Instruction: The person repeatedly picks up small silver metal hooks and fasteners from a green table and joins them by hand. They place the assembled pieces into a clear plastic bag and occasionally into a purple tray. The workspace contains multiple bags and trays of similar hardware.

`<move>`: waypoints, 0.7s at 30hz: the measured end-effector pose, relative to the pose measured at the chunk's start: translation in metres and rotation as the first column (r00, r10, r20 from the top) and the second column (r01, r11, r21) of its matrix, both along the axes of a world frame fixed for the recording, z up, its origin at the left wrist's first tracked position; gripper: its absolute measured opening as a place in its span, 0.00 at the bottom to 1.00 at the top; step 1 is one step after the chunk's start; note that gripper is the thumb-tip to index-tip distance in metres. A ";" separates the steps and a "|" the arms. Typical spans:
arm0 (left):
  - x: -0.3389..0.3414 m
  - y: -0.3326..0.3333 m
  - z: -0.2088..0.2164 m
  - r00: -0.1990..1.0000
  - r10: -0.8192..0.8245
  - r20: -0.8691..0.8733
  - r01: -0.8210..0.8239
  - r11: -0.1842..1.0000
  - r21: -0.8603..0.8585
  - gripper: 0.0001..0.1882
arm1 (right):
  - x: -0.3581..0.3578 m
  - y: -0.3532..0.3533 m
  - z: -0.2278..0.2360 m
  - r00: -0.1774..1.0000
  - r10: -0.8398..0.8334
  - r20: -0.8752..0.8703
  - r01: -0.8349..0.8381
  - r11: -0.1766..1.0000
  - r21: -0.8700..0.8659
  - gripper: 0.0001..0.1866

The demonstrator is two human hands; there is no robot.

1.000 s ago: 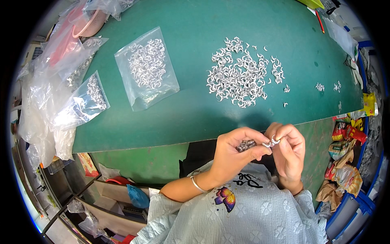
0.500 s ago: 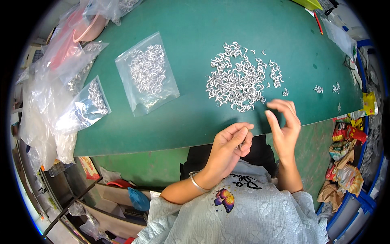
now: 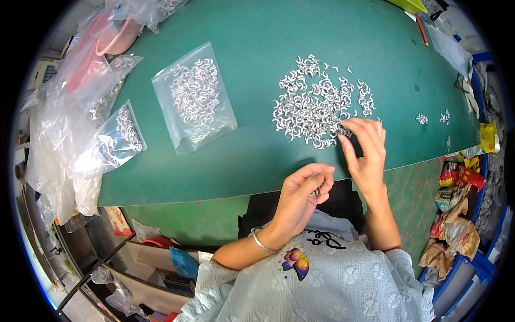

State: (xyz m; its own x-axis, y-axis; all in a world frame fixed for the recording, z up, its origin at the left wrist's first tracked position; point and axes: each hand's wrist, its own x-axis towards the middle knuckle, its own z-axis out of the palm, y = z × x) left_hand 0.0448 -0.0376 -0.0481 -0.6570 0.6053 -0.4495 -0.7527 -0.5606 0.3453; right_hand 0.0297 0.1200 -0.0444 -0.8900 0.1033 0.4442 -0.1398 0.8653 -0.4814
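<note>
A loose pile of small silvery crescent-shaped metal pieces (image 3: 311,104) lies on the green tabletop (image 3: 257,161). At the pile's near right edge is my right hand (image 3: 367,147), its thumb and forefinger apart on either side of a few pieces, touching or just above them. My left hand (image 3: 303,190), a bangle on its wrist, is curled closed in front of the table's near edge. Between its fingers shows a bit of shiny metal, apparently more of these pieces; how many is hidden. Left of the pile lies a clear plastic bag (image 3: 196,99) filled with the same crescents.
More clear bags (image 3: 115,137) holding metal pieces crowd the left side, beside a pink basin (image 3: 119,38). Two tiny clusters of pieces (image 3: 422,118) sit toward the right edge. A red pencil (image 3: 421,31) lies far right. Colourful packages (image 3: 453,201) stand beyond the right edge.
My right hand has moved forward and slightly left, from in front of the table pile to its edge. My left hand stays closed in nearly the same place.
</note>
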 end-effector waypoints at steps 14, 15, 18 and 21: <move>0.002 0.002 -0.001 1.000 -0.009 0.004 0.009 1.000 0.014 0.08 | 0.006 0.019 -0.011 0.995 -0.097 0.025 0.100 0.940 -0.327 0.06; 0.001 0.002 0.001 1.000 -0.010 0.005 0.010 1.000 0.013 0.08 | 0.004 0.019 -0.010 0.995 -0.102 0.001 0.098 0.957 -0.273 0.06; 0.001 0.002 0.000 1.000 -0.005 0.002 0.005 1.000 0.004 0.08 | 0.007 0.019 -0.001 0.995 -0.095 -0.034 0.087 0.979 -0.187 0.07; 0.002 0.001 -0.001 1.000 0.005 -0.002 -0.005 1.000 -0.003 0.08 | 0.009 0.021 0.001 0.998 -0.058 0.024 0.062 0.939 -0.338 0.06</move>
